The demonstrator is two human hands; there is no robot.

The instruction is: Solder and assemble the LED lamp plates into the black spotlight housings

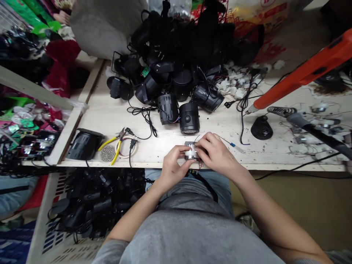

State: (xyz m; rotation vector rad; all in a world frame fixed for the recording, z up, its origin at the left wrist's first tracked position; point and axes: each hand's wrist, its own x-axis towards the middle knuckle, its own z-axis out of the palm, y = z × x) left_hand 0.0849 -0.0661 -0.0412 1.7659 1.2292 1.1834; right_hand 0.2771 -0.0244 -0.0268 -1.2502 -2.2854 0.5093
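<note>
At the bench's front edge, my left hand point(174, 161) grips the left side of a small silver motor-like part point(190, 151) with thumb and fingers. A dark piece shows behind it, and thin red wires hang below. My right hand point(213, 152) is closed, its fingertips pinched on the part's right side; whether they also hold something small is hidden. Just right of that hand lies a thin screwdriver point(232, 145) with a blue collar. Two black cylindrical housings point(189, 118) stand behind my hands.
Yellow-handled cutters point(118, 146) lean by a dish of small screws point(107, 153) at left, near a black housing point(84, 144). More black housings and cables pile up behind. An orange tool point(299, 77) slants in from the right, above wired motors point(310, 139). A crate point(52, 227) stands below left.
</note>
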